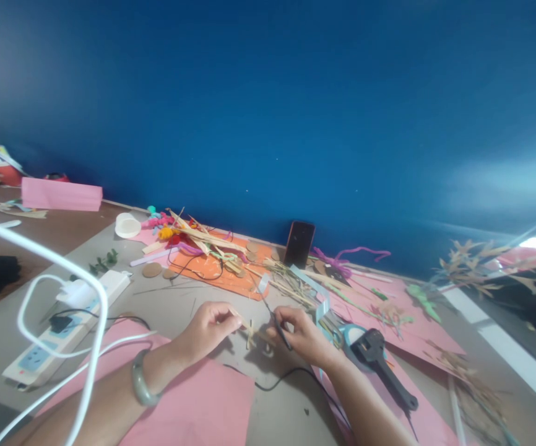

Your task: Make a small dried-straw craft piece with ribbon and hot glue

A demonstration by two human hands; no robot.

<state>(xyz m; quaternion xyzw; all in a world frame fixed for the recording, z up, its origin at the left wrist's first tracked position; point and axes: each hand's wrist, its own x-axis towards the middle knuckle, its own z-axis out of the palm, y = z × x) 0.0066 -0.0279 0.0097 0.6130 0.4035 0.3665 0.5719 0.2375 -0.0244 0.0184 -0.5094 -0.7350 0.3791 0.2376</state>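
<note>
My left hand [216, 325], with a bangle on its wrist, is closed in a pinch on a thin straw-coloured strip [246, 324]. A small bundle of similar pale pieces [250, 337] shows at the strip's right end, between my hands. My right hand [298, 331] is closed around a slim dark tool [280, 328], its narrow end pointing up and away; blur leaves its exact kind unclear. Just right of that hand lies a black glue gun [384, 365], its head over a round blue-and-white object [354, 337].
A phone [299, 243] leans against the blue wall. Dried stalks [291, 282] and coloured pipe cleaners [187, 244] lie over orange card [207, 279]. A power strip [68, 334] with white cables stands left. Pink sheets [203, 402] and a black cord [291, 373] lie in front.
</note>
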